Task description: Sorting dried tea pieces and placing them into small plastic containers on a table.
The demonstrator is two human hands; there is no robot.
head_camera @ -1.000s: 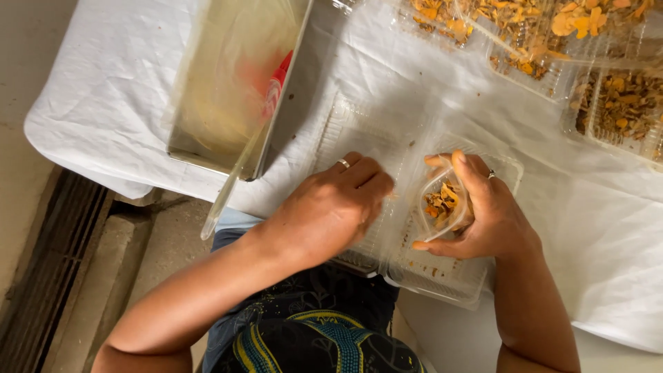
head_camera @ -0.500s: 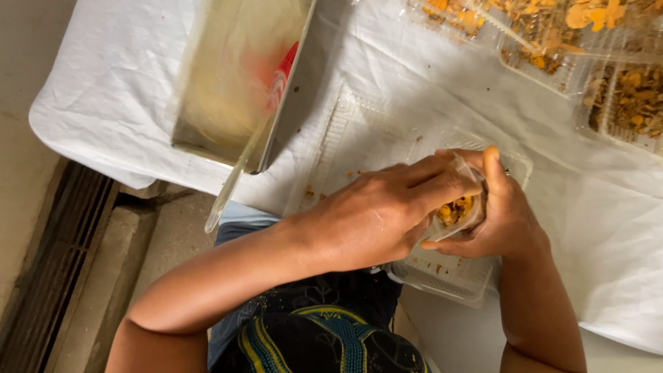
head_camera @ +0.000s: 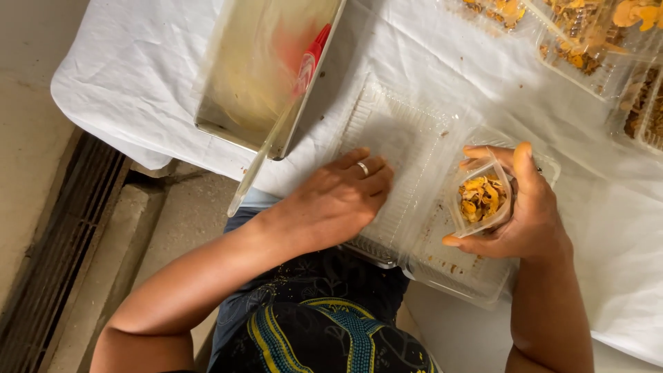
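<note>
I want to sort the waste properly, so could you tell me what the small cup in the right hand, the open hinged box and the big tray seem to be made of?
Small cup: thin clear plastic, its orange-yellow pieces showing through.
Hinged box: clear ribbed plastic, glossy.
Tray: probably metal, with a dull grey reflective sheen.

The right hand (head_camera: 528,207) is covering the far side of the small cup (head_camera: 482,200), so its depth is staying unclear. The left hand (head_camera: 338,200) is hiding part of the clear tray (head_camera: 400,138) beneath it. The top edge is cutting off the metal pan (head_camera: 262,76) and the tubs (head_camera: 587,41) of orange pieces. The bottom edge is cropping both forearms.
</note>
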